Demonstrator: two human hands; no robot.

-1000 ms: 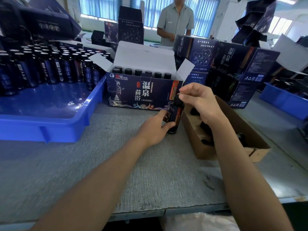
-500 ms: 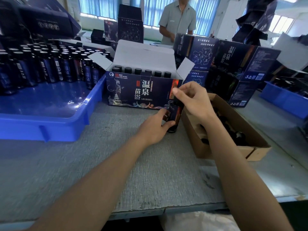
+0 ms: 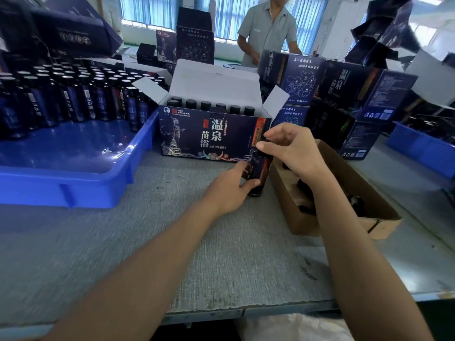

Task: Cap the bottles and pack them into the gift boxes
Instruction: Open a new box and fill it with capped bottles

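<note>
Grey felt-topped table [image 3: 197,242]: one dark bottle [image 3: 258,174] stands upright just in front of the right end of the open gift box [image 3: 209,136], which holds a row of capped bottles [image 3: 205,105]. Left hand [image 3: 229,190] grips the bottle body, fingers wrapped round it. Right hand [image 3: 295,151] sits over its black cap [image 3: 265,155], thumb touching; a firm pinch cannot be confirmed. Brown carton [image 3: 344,173] just to the right; blue tray [image 3: 73,183] to the left.

Grey table [image 3: 197,254] with blue tray [image 3: 73,178], open gift box [image 3: 209,139], brown carton [image 3: 290,212], upright bottle [image 3: 258,173].
</note>
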